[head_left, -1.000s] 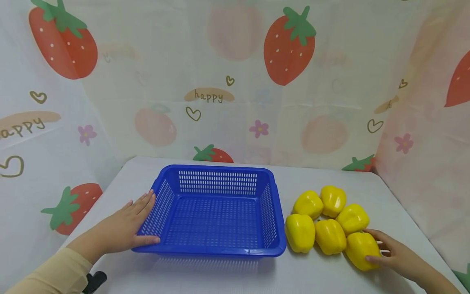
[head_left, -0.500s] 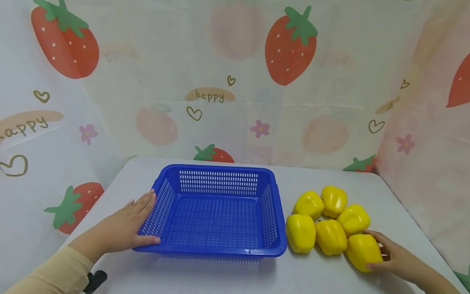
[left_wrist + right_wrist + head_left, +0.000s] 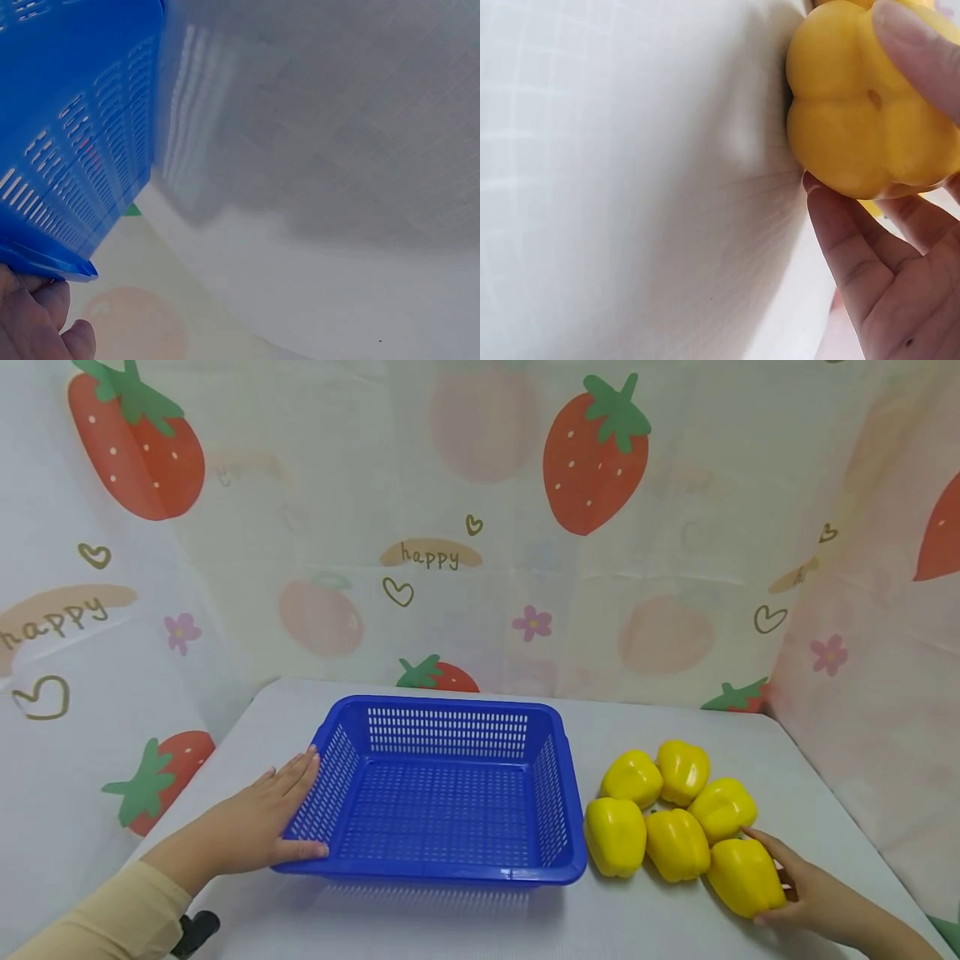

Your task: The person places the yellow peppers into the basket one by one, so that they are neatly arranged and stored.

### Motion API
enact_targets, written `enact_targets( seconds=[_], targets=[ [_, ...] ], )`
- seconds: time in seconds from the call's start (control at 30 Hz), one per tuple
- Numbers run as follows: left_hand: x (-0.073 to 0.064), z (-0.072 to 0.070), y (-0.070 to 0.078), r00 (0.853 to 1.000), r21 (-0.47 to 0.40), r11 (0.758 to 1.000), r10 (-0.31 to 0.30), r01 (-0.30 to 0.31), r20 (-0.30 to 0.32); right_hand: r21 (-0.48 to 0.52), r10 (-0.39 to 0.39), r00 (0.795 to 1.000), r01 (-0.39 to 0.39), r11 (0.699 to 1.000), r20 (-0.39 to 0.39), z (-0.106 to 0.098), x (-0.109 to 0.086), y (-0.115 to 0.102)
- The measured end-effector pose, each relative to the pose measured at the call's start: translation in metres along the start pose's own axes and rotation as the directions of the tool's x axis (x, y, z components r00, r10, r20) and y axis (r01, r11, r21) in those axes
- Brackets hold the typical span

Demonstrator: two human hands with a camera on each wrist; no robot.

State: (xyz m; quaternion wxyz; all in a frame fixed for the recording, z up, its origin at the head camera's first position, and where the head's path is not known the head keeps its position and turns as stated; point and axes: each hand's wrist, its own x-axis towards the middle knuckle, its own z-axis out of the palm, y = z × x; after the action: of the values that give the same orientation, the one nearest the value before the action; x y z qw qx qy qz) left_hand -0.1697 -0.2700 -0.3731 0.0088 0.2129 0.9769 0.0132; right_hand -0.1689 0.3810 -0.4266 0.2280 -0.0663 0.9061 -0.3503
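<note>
A blue perforated plastic basket (image 3: 442, 868) stands on the white table, with nothing inside it. My left hand (image 3: 258, 822) rests on its left rim, fingers stretched out and thumb on the front corner; fingers (image 3: 54, 302) show at the rim in the left wrist view. At the right, my right hand (image 3: 813, 897) grips the nearest yellow bell pepper (image 3: 744, 878), thumb on one side and fingers on the other. The right wrist view shows this bell pepper (image 3: 840, 120) close to the table surface. The other bell peppers (image 3: 677, 845) lie grouped just beyond it.
Several yellow bell peppers sit close together beside the basket's right wall, one (image 3: 615, 837) very near it. A strawberry-printed cloth (image 3: 480, 527) hangs around the back and sides of the white table (image 3: 420, 927). A small black object (image 3: 197, 933) is near the left sleeve.
My right hand has shifted slightly, its thumb now lower at the bell pepper's near end, and that pepper has moved a little toward me and right. The left hand stays on the rim.
</note>
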Motion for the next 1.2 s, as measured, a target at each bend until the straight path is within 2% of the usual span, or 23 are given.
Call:
enact_targets(
  seconds=[0.17, 0.37, 0.57, 0.73, 0.97, 1.2],
  targets=[
    [-0.0016, -0.0005, 0.0021, 1.000, -0.002, 1.000, 0.005, -0.005, -0.008, 0.019, -0.054, 0.998, 0.054, 0.998, 0.018, -0.0020, 0.0006, 0.0035],
    [-0.0026, -0.0009, 0.0029, 1.000, -0.003, 1.000, 0.011, -0.011, -0.004, 0.028, -0.052, 0.999, 0.051, 0.998, 0.016, -0.0030, 0.0023, 0.0032],
    [-0.0022, -0.0008, 0.0010, 1.000, 0.011, 1.000, 0.027, -0.027, -0.010, -0.034, -0.072, 0.997, 0.071, 0.997, -0.028, -0.0017, 0.0037, -0.0003],
    [-0.0022, -0.0026, 0.0011, 0.999, 0.015, 0.999, 0.033, -0.033, -0.017, -0.078, -0.057, 0.996, 0.052, 0.996, -0.064, -0.0013, 0.0050, -0.0004],
    [-0.0021, -0.0049, 0.0034, 0.999, 0.018, 0.999, 0.034, -0.034, -0.014, -0.076, -0.004, 0.997, -0.001, 0.997, -0.073, -0.0024, 0.0044, -0.0010],
    [-0.0033, -0.0076, 0.0065, 0.999, 0.005, 0.999, 0.037, -0.037, -0.015, -0.094, -0.035, 0.997, 0.028, 0.995, -0.073, -0.0051, 0.0031, -0.0009]
  ],
)
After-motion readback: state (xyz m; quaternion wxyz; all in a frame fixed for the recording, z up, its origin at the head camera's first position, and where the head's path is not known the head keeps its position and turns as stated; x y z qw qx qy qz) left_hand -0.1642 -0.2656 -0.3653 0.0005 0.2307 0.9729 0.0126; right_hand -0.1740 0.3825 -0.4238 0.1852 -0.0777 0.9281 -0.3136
